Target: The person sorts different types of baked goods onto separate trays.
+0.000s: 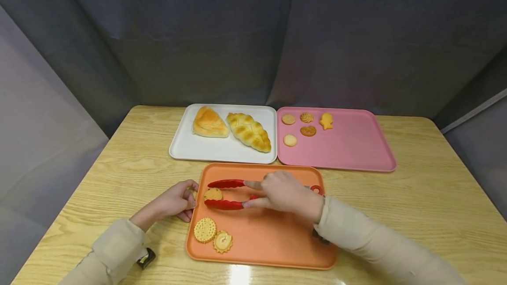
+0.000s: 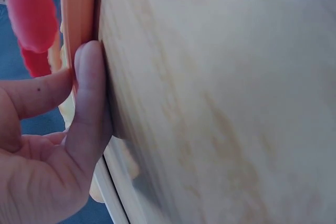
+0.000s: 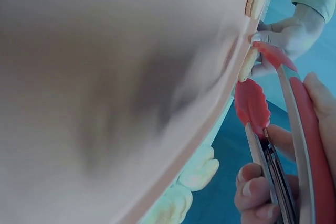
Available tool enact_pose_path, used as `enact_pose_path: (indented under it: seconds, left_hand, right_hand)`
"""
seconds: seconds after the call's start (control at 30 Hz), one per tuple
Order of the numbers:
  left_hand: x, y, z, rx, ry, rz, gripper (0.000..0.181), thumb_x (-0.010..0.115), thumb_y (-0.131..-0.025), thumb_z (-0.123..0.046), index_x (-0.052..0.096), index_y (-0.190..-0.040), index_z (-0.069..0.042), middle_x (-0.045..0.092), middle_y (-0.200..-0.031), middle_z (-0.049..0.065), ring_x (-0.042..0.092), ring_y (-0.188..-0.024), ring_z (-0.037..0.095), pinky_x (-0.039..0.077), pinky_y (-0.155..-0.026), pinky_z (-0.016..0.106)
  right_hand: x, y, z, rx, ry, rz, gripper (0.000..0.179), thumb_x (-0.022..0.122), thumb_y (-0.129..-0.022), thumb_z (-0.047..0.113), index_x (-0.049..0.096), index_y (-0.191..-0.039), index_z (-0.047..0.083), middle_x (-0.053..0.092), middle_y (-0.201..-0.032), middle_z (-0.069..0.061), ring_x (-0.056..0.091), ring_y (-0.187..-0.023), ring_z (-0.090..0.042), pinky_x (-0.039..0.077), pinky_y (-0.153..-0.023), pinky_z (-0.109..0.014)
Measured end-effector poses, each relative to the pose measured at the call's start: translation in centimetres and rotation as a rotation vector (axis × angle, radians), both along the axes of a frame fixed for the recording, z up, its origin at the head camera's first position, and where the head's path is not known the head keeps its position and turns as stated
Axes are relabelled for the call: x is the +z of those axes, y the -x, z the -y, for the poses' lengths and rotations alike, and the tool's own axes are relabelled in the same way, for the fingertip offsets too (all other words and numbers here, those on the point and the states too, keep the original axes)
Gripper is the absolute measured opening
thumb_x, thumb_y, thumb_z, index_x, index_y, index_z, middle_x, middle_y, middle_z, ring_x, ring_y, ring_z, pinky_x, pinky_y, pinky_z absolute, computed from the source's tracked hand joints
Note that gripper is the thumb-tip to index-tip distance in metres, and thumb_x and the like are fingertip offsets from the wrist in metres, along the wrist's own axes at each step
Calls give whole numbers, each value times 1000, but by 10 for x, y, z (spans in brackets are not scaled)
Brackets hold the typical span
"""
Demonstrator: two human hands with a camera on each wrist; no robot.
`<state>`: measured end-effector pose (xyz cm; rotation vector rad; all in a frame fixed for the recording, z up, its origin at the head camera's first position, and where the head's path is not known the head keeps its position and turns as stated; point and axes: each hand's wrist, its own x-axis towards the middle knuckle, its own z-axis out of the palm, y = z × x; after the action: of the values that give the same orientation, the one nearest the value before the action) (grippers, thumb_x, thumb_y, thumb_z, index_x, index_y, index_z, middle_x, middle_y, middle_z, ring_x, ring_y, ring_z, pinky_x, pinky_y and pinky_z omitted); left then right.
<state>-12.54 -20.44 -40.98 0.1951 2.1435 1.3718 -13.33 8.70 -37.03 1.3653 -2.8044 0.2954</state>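
My left hand (image 1: 176, 199) pinches the left rim of an orange tray (image 1: 277, 241) between thumb and fingers; the left wrist view shows the rim in that grip. Over the tray, my right hand (image 1: 283, 191) holds red-tipped tongs (image 1: 225, 205), their tips spread on either side of a round speckled cookie (image 1: 213, 194) near the left rim. Part of the tongs' handle is hidden under the right hand. In the right wrist view the tong tips (image 3: 252, 106) straddle that cookie's edge. A round dotted biscuit (image 1: 205, 230) and a scalloped tart cookie (image 1: 223, 242) lie at the tray's near left corner.
Behind stands a white tray (image 1: 182, 148) bearing a triangular pastry (image 1: 210, 122) and a braided bread (image 1: 248, 132). Beside it, a pink tray (image 1: 352, 144) carries several small cookies. A small black object (image 1: 146, 258) is by the left sleeve. Dark curtains (image 1: 198, 34) hang behind the table.
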Motion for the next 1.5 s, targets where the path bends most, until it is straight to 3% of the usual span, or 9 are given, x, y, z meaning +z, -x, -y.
enact_pose_path:
  seconds: [0.27,0.53,0.87,1.03,1.3,1.5]
  left_hand:
    - [-1,0,0,-1,7,-4,27,46,-84,11,37,-109,7,51,-67,11,54,-50,18,52,-46,35]
    - [-1,0,1,-13,12,1,26,45,-85,10,37,-109,6,51,-67,10,55,-50,17,53,-47,33]
    - [-3,1,2,-5,17,-10,27,45,-85,10,37,-111,7,51,-68,11,54,-51,17,52,-47,34]
    - [-2,0,1,-8,19,-12,27,45,-86,10,37,-111,7,52,-68,11,54,-51,17,52,-47,35]
    - [-2,1,1,-4,18,-4,27,46,-86,10,38,-111,7,52,-68,11,55,-50,18,52,-47,35]
    - [0,0,1,-6,17,-5,28,46,-86,10,37,-112,8,52,-68,12,55,-51,17,52,-47,35]
  right_hand:
    - [3,1,-6,1,-3,-56,55,60,-78,55,65,-115,15,25,-42,7,16,-39,-6,15,-38,-19]
    - [-1,3,-17,-15,0,-62,55,59,-79,54,65,-115,14,31,-43,6,24,-40,-6,21,-37,-19]
    - [0,10,-36,-154,4,-65,55,62,-74,58,66,-114,20,22,-38,11,11,-40,-6,14,-35,-20]
    - [2,14,-48,-218,23,-18,59,61,-74,59,64,-116,18,27,-38,10,16,-39,-7,19,-36,-21]
    - [6,20,-71,-337,22,49,78,42,-72,74,59,-121,16,29,-45,4,23,-42,-10,25,-38,-21]
    - [6,22,-88,-405,21,38,63,61,-75,59,60,-121,15,25,-48,5,22,-42,-11,25,-38,-21]
